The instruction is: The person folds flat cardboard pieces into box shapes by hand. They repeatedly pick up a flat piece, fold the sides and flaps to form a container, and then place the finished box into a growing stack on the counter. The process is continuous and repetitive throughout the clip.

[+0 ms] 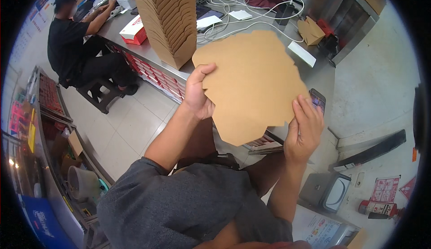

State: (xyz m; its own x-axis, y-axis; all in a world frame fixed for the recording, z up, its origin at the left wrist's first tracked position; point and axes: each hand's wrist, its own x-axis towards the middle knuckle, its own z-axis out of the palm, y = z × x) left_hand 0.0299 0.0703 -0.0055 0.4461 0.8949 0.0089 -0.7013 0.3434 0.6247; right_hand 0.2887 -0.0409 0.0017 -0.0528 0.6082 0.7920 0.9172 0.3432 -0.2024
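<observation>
The left forearm (169,137) slants up to the left hand (197,91), curled in a grip near mid-frame, thumb (208,68) uppermost, other fingers mostly hidden. Right of centre, above a steep right forearm (288,188), the right hand (306,130) points upward, fingers (307,109) slightly bent.

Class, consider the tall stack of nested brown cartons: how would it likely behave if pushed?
The stack might tip readily, being tall over a narrow base near the edge of the counter. It is probably light for its size, as it looks like thin cardboard.
</observation>
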